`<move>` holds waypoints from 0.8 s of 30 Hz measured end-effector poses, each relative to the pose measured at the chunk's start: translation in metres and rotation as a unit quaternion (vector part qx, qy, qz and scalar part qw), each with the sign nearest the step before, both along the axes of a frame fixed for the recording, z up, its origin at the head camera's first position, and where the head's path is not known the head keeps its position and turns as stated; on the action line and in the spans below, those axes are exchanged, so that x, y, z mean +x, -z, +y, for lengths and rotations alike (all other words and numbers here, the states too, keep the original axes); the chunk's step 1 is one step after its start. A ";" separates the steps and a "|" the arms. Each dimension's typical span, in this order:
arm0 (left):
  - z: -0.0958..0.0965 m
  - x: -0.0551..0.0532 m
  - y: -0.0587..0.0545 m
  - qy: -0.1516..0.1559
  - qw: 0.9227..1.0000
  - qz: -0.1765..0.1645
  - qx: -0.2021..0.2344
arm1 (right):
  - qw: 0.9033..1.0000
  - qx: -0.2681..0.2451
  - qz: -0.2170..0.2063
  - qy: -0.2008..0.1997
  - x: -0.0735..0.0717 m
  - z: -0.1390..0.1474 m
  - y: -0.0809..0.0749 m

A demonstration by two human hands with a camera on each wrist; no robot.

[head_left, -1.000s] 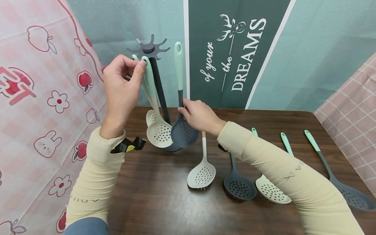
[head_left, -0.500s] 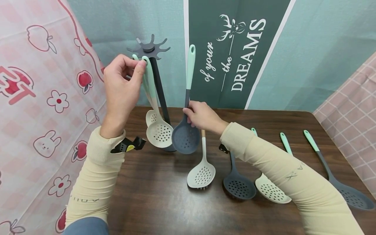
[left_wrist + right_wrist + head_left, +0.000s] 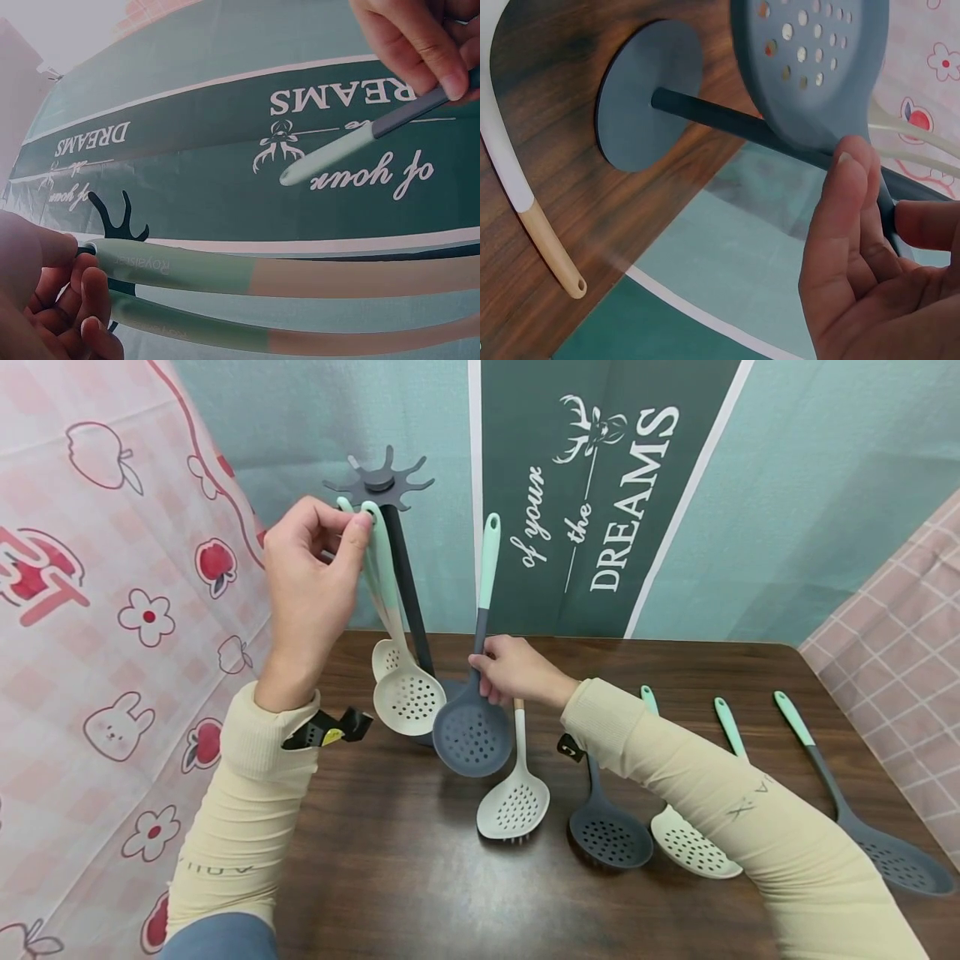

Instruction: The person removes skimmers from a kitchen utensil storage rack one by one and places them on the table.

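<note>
My left hand (image 3: pixel 315 568) pinches the mint handle end of a cream skimmer (image 3: pixel 408 702) at a hook of the dark utensil stand (image 3: pixel 405 577). A second cream skimmer (image 3: pixel 386 660) hangs just behind it. In the left wrist view both mint handles run side by side, the upper handle (image 3: pixel 180 264) between my fingertips. To the right of the stand, my right hand (image 3: pixel 517 670) grips a grey skimmer (image 3: pixel 472 735) by its neck, handle up and holed head down. The right wrist view shows this grey head (image 3: pixel 810 67) in front of the stand's pole (image 3: pixel 720 120).
On the brown table (image 3: pixel 390 877) lie a white skimmer (image 3: pixel 514 806) with a wooden handle end, another grey skimmer (image 3: pixel 611 839), a mint-handled cream skimmer (image 3: pixel 693 843) and a grey turner-like skimmer (image 3: pixel 900 856) at the far right. Patterned cloths hang around the table.
My right hand has shifted the grey skimmer rightward, away from the stand, and then lowered it. The left hand stays at the cream skimmer's handle end.
</note>
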State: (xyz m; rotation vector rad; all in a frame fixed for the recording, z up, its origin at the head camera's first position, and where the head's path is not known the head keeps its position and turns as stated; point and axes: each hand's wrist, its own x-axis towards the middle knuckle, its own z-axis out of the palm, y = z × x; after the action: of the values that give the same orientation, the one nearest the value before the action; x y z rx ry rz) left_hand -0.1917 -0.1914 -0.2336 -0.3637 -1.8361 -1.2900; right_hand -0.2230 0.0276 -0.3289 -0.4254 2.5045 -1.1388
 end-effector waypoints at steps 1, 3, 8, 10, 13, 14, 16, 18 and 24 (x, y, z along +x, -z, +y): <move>0.000 0.000 0.000 0.000 1.000 0.000 0.000 | 1.000 0.005 -0.004 0.000 0.000 0.000 0.001; 0.000 0.000 0.000 0.002 1.000 -0.001 0.000 | 1.000 0.012 -0.015 0.000 0.000 0.000 0.002; 0.000 0.000 0.000 0.002 1.000 -0.002 0.000 | 0.999 0.028 -0.046 -0.007 0.000 0.001 0.006; -0.001 0.000 0.000 0.002 1.000 -0.003 0.000 | 0.998 0.034 -0.054 -0.014 0.000 0.001 0.008; -0.001 0.000 0.000 0.003 1.000 -0.005 0.001 | 0.997 0.041 -0.065 -0.026 0.001 0.001 0.011; -0.001 0.000 0.000 0.004 1.000 -0.006 0.002 | 0.996 0.043 -0.068 -0.031 0.002 0.001 0.012; -0.001 0.000 0.000 0.005 1.000 -0.007 0.003 | 0.995 0.047 -0.074 -0.039 0.002 0.001 0.014; -0.001 0.000 0.000 0.005 1.000 -0.006 0.003 | 0.994 0.052 -0.080 -0.044 0.003 0.001 0.015; -0.001 0.000 0.000 0.006 1.000 -0.013 0.003 | 0.991 0.059 -0.104 -0.053 0.001 0.001 0.020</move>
State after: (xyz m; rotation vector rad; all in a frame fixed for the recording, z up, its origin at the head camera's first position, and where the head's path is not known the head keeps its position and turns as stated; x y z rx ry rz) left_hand -0.1912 -0.1923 -0.2333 -0.3565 -1.8541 -1.3154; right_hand -0.2221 0.0288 -0.3492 -0.3824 2.3246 -0.9369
